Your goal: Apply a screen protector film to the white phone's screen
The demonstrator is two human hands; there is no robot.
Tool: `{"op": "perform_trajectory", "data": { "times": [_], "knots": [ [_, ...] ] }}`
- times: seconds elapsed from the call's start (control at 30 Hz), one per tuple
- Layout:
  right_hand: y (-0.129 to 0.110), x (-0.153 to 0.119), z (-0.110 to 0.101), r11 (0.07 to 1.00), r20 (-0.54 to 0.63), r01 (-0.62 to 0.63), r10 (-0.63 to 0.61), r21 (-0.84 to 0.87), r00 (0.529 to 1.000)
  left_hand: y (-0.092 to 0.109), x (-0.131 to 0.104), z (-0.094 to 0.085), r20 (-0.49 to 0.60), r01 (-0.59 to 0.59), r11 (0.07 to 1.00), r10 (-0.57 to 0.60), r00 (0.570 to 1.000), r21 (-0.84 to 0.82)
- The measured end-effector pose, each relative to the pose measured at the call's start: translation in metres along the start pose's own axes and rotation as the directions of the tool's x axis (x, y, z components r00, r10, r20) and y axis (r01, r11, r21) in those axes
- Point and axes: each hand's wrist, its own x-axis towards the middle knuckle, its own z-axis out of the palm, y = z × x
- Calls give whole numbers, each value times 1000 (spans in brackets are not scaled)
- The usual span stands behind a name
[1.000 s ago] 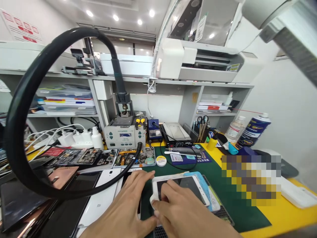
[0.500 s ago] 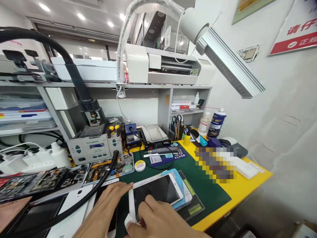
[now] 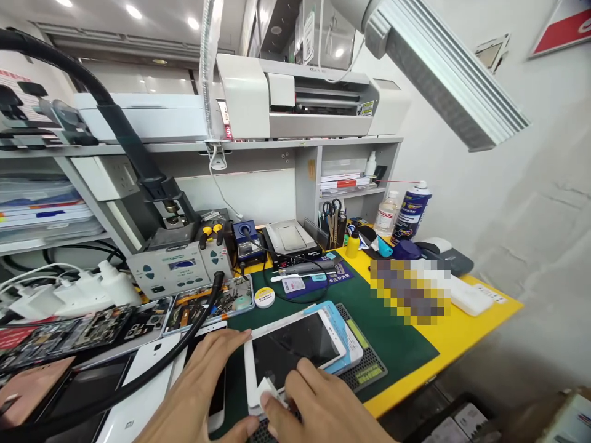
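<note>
A white-framed smartphone with a dark screen lies tilted across a light blue packet and a black perforated pad. My left hand spans the phone's near left end, its fingertips at the upper corner and its thumb by the lower one. Pinched in my right hand is a folded white wipe, pressed on the screen's lower left part. The right knuckles cover some of the phone's lower edge. Under my left wrist, another phone is partly hidden.
Several phones, such as a white one, lie at left beneath a black hose. Behind are a tray of parts, a round tin and a rework station. A blue spray can stands at back right.
My right hand has moved the wipe from beside the phone's lower left corner up and right onto the screen. My left thumb has come into sight. The camera view has shifted slightly.
</note>
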Motion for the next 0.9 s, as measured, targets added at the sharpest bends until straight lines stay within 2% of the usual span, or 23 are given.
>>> {"op": "perform_trajectory", "data": {
  "times": [0.23,0.37,0.57,0.73,0.9],
  "knots": [
    [11,-21,-10,994,-60,-113,114,13,992,2,5,-5,-13,6,1000,-6,1000,-25],
    [21,-34,-17,987,22,-154,153,49,988,1,5,-4,-50,-4,999,2,999,-34],
    [36,-50,-31,967,92,-223,213,121,973,-2,4,1,-50,20,1000,-21,999,-13],
    [44,-58,-49,939,167,-305,279,157,946,-3,6,1,-65,-1,1000,1,998,3],
    [52,-64,-56,904,214,-394,357,166,909,2,8,-2,-75,-6,1000,4,997,-19]
  ]
}}
